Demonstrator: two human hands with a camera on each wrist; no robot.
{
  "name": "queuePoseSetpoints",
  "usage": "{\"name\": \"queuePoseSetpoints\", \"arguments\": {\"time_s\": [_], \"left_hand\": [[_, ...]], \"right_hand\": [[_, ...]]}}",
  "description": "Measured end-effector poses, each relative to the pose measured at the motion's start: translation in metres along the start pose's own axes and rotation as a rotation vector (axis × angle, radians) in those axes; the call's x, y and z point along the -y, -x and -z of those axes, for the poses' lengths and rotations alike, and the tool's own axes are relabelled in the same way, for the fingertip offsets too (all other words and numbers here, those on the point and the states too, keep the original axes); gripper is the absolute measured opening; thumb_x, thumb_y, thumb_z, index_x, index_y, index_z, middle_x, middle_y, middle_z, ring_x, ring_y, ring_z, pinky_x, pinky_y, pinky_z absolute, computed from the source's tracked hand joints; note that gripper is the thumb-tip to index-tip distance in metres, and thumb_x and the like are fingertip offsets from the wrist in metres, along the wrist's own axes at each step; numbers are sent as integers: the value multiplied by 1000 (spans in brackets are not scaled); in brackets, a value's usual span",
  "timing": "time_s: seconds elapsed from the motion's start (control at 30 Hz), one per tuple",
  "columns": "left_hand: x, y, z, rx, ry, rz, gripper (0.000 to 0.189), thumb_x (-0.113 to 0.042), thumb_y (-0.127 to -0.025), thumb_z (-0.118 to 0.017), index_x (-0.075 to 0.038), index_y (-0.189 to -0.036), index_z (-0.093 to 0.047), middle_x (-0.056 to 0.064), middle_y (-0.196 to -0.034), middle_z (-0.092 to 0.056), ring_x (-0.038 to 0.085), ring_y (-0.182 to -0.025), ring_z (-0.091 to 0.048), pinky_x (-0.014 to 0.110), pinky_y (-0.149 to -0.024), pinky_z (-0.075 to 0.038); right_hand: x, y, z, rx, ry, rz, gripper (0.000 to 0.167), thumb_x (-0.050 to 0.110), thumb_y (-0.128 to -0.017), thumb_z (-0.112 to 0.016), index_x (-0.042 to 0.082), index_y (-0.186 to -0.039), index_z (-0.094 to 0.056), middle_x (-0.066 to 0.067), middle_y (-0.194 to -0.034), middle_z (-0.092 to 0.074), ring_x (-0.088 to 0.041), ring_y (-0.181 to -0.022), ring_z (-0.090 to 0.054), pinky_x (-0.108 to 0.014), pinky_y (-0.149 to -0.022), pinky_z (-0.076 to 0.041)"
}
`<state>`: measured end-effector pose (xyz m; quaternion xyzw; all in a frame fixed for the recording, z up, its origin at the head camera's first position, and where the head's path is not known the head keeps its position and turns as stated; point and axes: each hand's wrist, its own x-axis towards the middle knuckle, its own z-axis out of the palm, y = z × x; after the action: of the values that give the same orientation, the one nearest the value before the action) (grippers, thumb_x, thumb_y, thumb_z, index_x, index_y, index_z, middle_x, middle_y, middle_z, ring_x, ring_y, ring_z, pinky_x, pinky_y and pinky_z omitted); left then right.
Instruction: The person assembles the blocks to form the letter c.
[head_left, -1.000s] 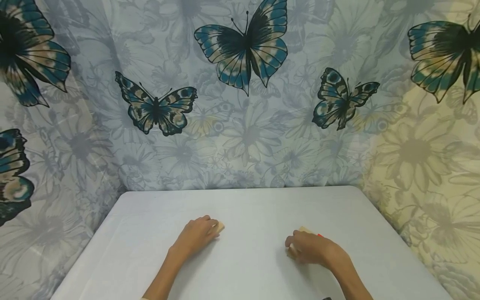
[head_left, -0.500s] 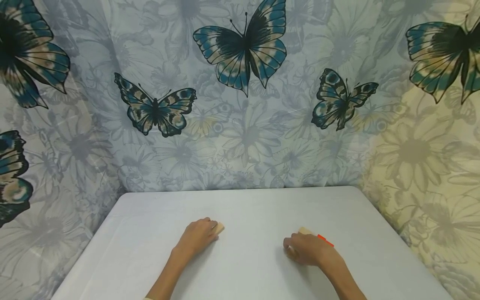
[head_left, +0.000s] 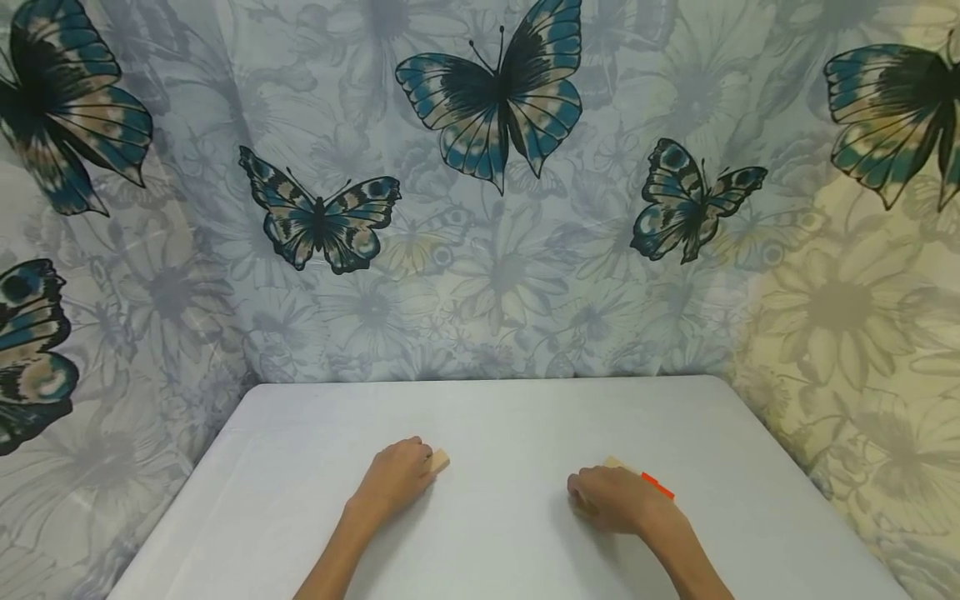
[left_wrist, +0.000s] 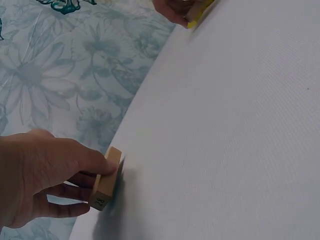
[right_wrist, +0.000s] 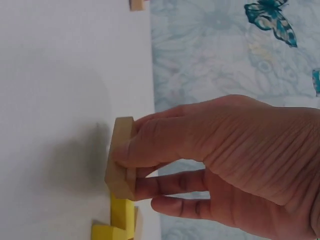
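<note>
In the left wrist view my left hand (left_wrist: 50, 175) pinches a small wooden block (left_wrist: 106, 180) between thumb and fingers; its end bears a dark mark like "28". The block's tip (head_left: 441, 460) shows past the fingers in the head view. My right hand (right_wrist: 230, 155) pinches another plain wooden block (right_wrist: 120, 157), thumb on its near face, close over the table. From the head view, the right hand (head_left: 611, 498) hides most of that block. Behind it, in the right wrist view, are yellow blocks (right_wrist: 121, 215) and a pale wooden edge (right_wrist: 139, 220).
Just beyond the right hand, a pale wooden piece (head_left: 617, 462) and a red strip (head_left: 657, 486) show on the white table (head_left: 495, 425). Patterned cloth with butterflies (head_left: 502, 275) surrounds the table's back and sides.
Both hands stay nearly in place, each with its block. More of the red strip shows beside the right hand, and slightly more of the left block shows past the fingers.
</note>
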<state>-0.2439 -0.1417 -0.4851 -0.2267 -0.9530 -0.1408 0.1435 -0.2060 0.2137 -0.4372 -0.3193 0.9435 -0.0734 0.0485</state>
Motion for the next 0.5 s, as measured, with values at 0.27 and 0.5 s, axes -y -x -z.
{"name": "queuePoseSetpoints", "arguments": {"time_s": [0.27, 0.5], "left_hand": [[-8, 4, 11, 19, 81, 45, 8, -3, -83, -79, -1, -89, -73, -1, -73, -58, 8, -62, -44, 18, -50, -37], [-18, 15, 21, 37, 68, 65, 15, -4, -81, -80, -5, -77, -65, -1, -69, -55, 8, -60, -42, 17, -49, -36]], "right_hand": [[7, -10, 10, -46, 1, 46, 25, -8, -83, -74, 15, -88, -65, 11, -73, -44, -3, -68, -38, -20, -60, -36], [17, -23, 16, -35, 23, 61, 31, -8, -81, -77, 15, -102, -72, 8, -87, -63, -10, -78, -55, -23, -65, -48]]}}
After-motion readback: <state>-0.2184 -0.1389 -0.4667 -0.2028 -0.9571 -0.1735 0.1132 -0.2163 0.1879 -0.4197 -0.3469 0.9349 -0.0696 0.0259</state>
